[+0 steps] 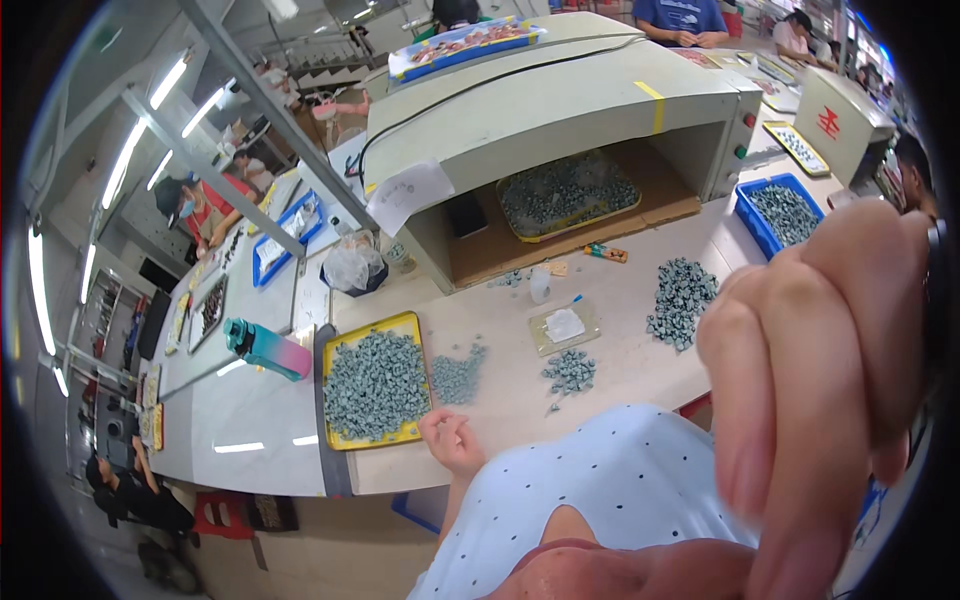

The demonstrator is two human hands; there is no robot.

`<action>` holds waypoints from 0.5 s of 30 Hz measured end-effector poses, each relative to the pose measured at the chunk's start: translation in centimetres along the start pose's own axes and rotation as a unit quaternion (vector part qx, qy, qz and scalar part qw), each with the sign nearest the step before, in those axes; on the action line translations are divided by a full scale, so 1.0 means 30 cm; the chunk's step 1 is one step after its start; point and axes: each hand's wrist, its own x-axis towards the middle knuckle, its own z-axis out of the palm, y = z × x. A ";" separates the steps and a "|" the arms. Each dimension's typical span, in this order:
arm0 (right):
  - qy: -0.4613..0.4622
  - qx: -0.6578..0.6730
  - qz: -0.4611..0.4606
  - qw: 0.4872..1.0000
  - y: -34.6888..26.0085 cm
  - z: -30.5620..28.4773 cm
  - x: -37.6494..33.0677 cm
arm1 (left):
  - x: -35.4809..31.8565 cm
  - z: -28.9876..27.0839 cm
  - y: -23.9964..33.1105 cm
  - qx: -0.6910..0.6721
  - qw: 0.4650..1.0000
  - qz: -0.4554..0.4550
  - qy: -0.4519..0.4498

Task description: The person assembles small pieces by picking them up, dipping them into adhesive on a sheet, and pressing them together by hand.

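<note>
My left hand [455,441] rests at the table's near edge, beside the right corner of a yellow-rimmed tray [417,352]. Its fingers are loosely bent and apart, with nothing visible in them. Many small grey-green pieces [375,385] fill that tray, and a loose patch of them [458,375] lies just right of it. Very close and large at the right, my right hand [810,390] is raised above the table, its fingers bent and pressed together. Whatever it may hold is hidden. Below my chest's front edge, a small pile [570,372] sits near a clear dish [566,328] with white material.
A boxy beige machine [540,110] stands behind, with another filled tray [570,195] in its opening. A bottle [268,350] leans in view left of the near tray. Further right are a larger pile [682,300] and a blue bin [780,213]. Other people work around.
</note>
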 end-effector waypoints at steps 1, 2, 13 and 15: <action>-0.009 -0.018 -0.009 1.000 -0.041 0.025 -0.014 | -0.006 0.010 0.003 0.005 1.000 -0.012 0.004; -0.012 -0.026 -0.014 0.999 -0.036 0.077 -0.004 | -0.030 -0.002 0.021 0.016 0.999 -0.032 0.004; -0.030 -0.114 -0.044 0.992 -0.048 0.429 0.023 | -0.102 0.035 0.127 -0.016 0.999 -0.037 -0.009; -0.034 -0.122 -0.048 0.991 -0.071 0.452 0.016 | -0.117 0.039 0.135 -0.005 0.999 -0.042 -0.001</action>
